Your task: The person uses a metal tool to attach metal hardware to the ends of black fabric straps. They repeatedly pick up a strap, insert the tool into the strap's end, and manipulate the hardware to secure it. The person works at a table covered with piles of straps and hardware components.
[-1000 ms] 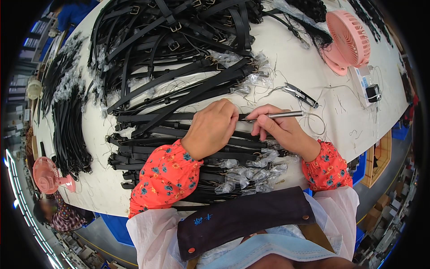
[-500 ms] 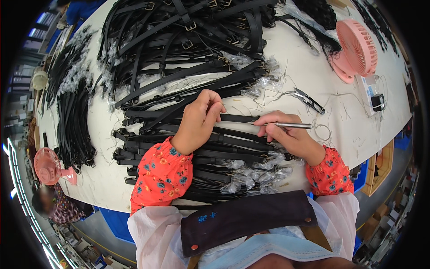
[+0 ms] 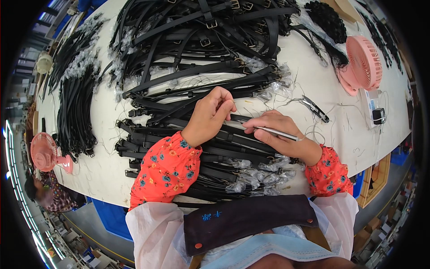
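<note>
Above a row of black belts (image 3: 244,141), my left hand (image 3: 210,114) is closed in a pinch. Whatever its fingertips hold is too small to make out. My right hand (image 3: 280,132) grips a slim silver pen-shaped tool (image 3: 282,134), its thin tip pointing left toward my left fingertips. One black belt passes just beneath both hands. Clear plastic wrapping (image 3: 251,175) covers the right ends of the nearer belts. Beyond my right hand lies a pair of thread snips (image 3: 315,109) on the white table (image 3: 340,150), among loose dark threads.
A tangled heap of buckled black belts (image 3: 206,33) fills the far middle. At the left lies a bundle of black straps (image 3: 78,112). Pink fans stand at the right (image 3: 363,62) and left (image 3: 44,152). A white power strip (image 3: 371,105) is near the right edge. Another person (image 3: 53,193) sits at lower left.
My right hand has moved slightly left, and its tool now tilts down to the right. Both hands are closer together. The whole view has shifted a little.
</note>
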